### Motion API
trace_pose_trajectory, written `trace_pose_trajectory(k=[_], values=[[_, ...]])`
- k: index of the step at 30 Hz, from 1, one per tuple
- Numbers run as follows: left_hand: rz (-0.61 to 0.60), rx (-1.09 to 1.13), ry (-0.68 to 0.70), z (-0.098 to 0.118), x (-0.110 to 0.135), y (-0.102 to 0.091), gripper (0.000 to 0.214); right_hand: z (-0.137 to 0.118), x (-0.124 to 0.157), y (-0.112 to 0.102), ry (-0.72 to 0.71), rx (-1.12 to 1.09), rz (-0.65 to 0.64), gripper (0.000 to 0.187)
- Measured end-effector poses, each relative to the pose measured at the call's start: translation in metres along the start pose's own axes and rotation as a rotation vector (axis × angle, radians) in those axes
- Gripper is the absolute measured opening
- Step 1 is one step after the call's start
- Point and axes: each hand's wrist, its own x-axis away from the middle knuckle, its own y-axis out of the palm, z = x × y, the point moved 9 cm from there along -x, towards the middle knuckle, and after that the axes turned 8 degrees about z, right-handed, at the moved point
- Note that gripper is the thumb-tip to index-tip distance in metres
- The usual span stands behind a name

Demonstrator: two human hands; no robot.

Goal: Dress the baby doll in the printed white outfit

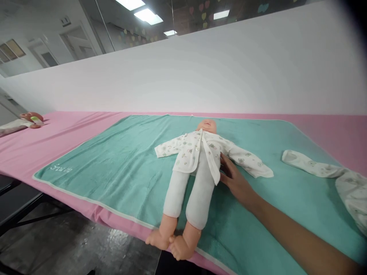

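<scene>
A baby doll [197, 198] lies on its back with bare feet at the near table edge. It wears a white printed baby jacket [187, 152]; the front hangs apart below the neck, showing the white cloth body. Both sleeves spread outward. My right hand [233, 179] reaches in from the right and grips the jacket's side edge at the doll's waist. Its thumb and forefinger are bent against the cloth, with the fingertips partly hidden by it. My left hand is out of view.
A teal blanket [114, 164] lies under the doll on a pink-covered table [71, 131]. White printed baby clothing [318, 168] lies at the right. Another doll [33, 117] rests far left. A white wall [183, 80] stands behind the table, and a black frame [28, 206] is below left.
</scene>
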Motion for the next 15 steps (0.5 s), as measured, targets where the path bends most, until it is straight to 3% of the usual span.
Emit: trace_pose_trajectory(k=[8,15], values=[[0.092,0.026,-0.026,0.011,0.019,-0.028,0.059,0.002,-0.001,-0.001,-0.027,0.001,-0.007,0.08],[0.091,0.025,0.014,0.023,0.037,-0.03,0.057,-0.002,-0.001,0.0,-0.051,-0.033,-0.017,0.079]])
